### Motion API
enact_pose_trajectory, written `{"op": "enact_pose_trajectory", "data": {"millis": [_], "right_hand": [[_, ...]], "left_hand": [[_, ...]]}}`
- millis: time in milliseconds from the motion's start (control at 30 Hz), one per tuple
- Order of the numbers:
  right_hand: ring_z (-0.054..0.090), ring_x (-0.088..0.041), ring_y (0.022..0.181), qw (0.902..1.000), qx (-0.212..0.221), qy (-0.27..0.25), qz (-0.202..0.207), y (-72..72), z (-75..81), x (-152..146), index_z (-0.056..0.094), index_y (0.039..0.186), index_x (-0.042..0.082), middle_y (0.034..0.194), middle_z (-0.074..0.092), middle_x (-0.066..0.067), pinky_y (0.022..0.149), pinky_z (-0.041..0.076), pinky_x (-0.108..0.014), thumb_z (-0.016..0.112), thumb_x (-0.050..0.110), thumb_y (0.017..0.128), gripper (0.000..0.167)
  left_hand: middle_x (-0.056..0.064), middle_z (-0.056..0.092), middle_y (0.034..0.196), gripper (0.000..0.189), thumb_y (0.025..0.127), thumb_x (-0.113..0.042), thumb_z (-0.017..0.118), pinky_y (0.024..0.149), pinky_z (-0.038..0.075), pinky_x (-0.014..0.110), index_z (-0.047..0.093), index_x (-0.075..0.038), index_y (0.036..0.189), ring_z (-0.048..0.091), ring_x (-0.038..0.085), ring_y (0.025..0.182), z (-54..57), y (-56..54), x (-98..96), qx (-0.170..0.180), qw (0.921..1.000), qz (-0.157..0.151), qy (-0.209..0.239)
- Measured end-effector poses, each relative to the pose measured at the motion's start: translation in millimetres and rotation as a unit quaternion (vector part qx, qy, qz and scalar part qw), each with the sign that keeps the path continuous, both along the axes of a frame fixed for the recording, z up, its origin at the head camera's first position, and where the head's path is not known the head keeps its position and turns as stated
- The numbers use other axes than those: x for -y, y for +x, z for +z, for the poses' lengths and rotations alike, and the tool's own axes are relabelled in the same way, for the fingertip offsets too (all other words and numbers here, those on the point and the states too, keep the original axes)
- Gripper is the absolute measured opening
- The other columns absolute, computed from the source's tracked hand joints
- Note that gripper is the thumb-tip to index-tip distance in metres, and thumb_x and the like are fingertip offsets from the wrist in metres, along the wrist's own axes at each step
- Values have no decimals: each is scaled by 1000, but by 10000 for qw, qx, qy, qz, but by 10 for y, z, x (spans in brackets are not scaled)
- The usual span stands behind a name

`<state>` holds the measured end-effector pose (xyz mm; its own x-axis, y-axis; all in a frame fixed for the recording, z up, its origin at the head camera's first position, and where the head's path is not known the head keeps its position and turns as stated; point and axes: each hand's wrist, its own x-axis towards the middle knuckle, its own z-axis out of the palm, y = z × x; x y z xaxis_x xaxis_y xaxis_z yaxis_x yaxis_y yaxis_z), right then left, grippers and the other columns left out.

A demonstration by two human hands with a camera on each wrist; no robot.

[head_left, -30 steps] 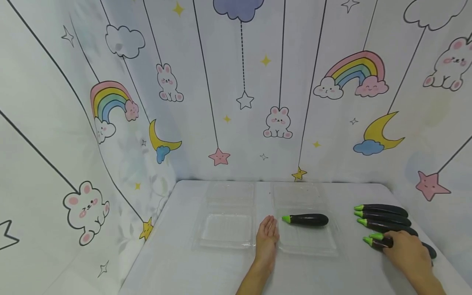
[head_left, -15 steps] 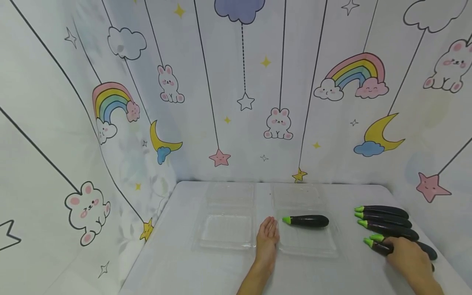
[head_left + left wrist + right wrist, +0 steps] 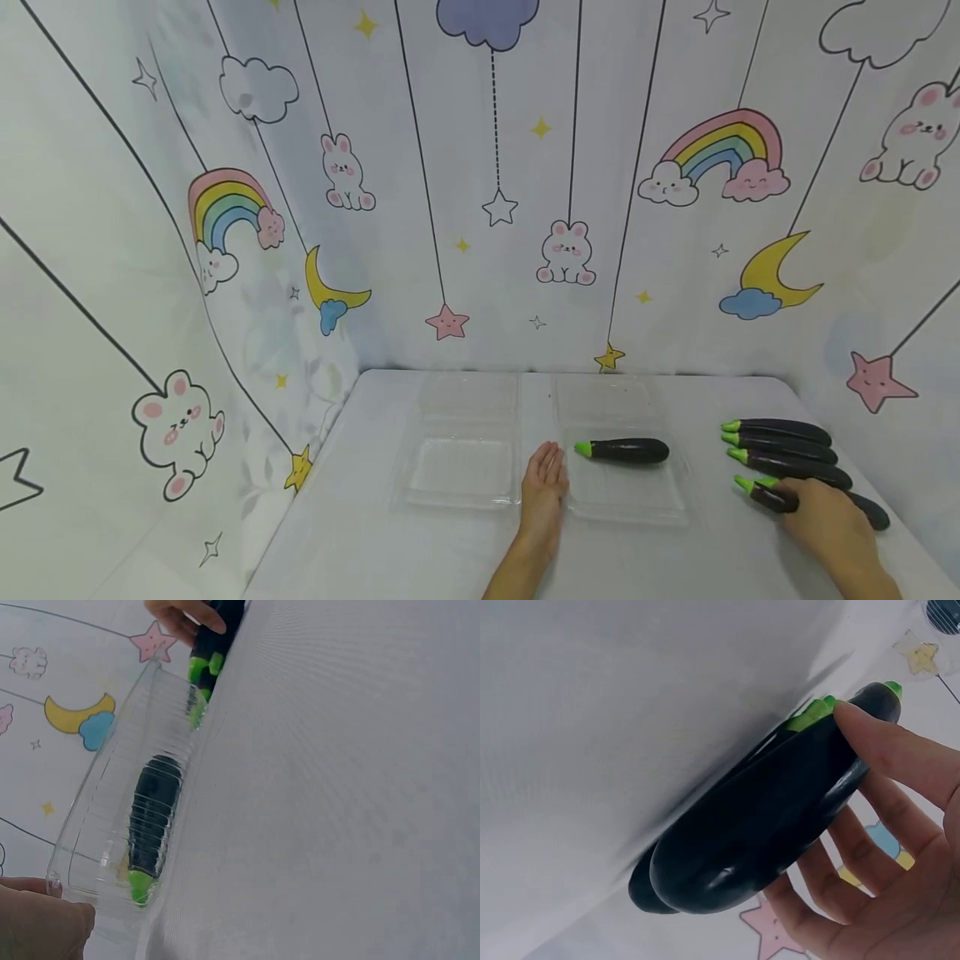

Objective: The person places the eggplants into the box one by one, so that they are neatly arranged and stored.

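Out at the right, my right hand [image 3: 828, 521] holds a dark eggplant [image 3: 772, 497] with a green cap, thumb on one side and fingers on the other. In the right wrist view this eggplant [image 3: 757, 817] overlaps another one lying behind it. My left hand [image 3: 542, 496] stands with straight fingers at the left edge of a clear plastic box [image 3: 630, 504]. In the left wrist view the thumb and a finger show at the corner of that box [image 3: 90, 802]. Inside the box lies one eggplant [image 3: 626, 451], its green cap pointing left.
A second clear plastic box [image 3: 461, 471] sits left of my left hand. Several eggplants [image 3: 787, 458] lie in a row on the right of the white table [image 3: 337, 533], one partly hidden by my right hand. Printed cloth [image 3: 510, 275] walls the table's back and sides.
The eggplant in my right hand has been lifted and shifted slightly left, its cap now further up beside its neighbour. My left hand has stayed at the box.
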<state>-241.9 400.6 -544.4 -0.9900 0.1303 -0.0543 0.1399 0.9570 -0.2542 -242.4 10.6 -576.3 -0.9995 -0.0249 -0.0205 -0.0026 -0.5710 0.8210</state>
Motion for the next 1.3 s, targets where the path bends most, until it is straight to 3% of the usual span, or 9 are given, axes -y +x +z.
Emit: {"op": "enact_pose_trajectory", "data": {"millis": [367,667,933,1300], "right_hand": [[62,-60,98,9995,-247,-168,76,13,137,108,76,110,-1,109,69,-34,76,49,-74,85,13,80,34],[60,-62,102,9984,-532,-140,141,53,293,238,76,115,0,115,66,-37,77,49,-75,90,11,73,46],[58,-63,103,9954,-913,-124,274,78,415,382,74,118,-1,115,63,-39,78,47,-77,90,11,74,48],[59,-60,100,9922,-1181,-114,382,43,466,560,75,116,-1,112,63,-37,77,49,-72,90,9,73,46]], "left_hand": [[30,24,166,66,96,19,44,127,24,43,24,9,158,22,43,156,6,12,12,-133,9999,-10,-25],[30,25,165,65,96,20,44,127,25,44,26,9,158,23,42,156,8,9,11,-70,10000,16,-41],[30,26,165,67,95,21,45,127,26,43,26,8,158,24,42,156,11,9,16,33,10000,7,-74],[30,27,165,65,97,19,45,126,27,43,27,8,158,25,42,155,5,-4,12,51,9999,14,-144]]}}
